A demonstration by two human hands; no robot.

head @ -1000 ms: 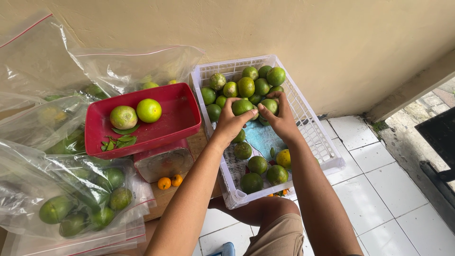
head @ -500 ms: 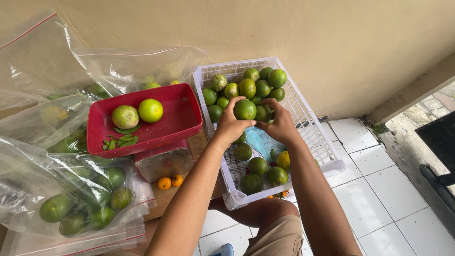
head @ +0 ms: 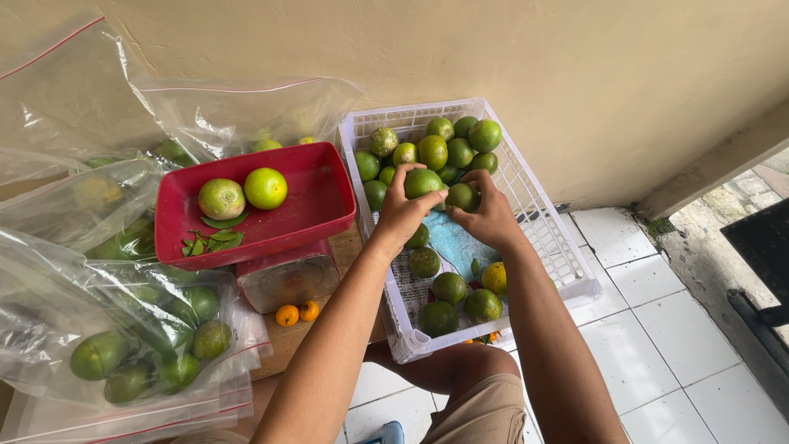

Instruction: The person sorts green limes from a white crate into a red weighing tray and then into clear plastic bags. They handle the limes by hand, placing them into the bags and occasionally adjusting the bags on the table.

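Clear plastic bags (head: 123, 329) crowd the left edge; several hold green fruits, partly blurred by the film, and the lowest bags are cut off by the frame. The red tray (head: 325, 201) sits on a scale (head: 288, 279), whose face is hard to read; two green fruits lie in the tray's far left corner, and loose leaves (head: 209, 240) near its left wall. Two small orange fruits (head: 297, 313) rest at the scale's foot.

The white crate (head: 559, 247) stands close against the wall, its near corner over the person's knee. The left hand (head: 401, 215) grasps a green citrus (head: 422, 182) above the crate's middle; the right hand (head: 486, 215) closes on a second citrus (head: 462, 196), touching the first. Open room remains only in the crate's right half and on the tiled floor (head: 674, 329) beyond. Forearms hide part of the crate's lining.
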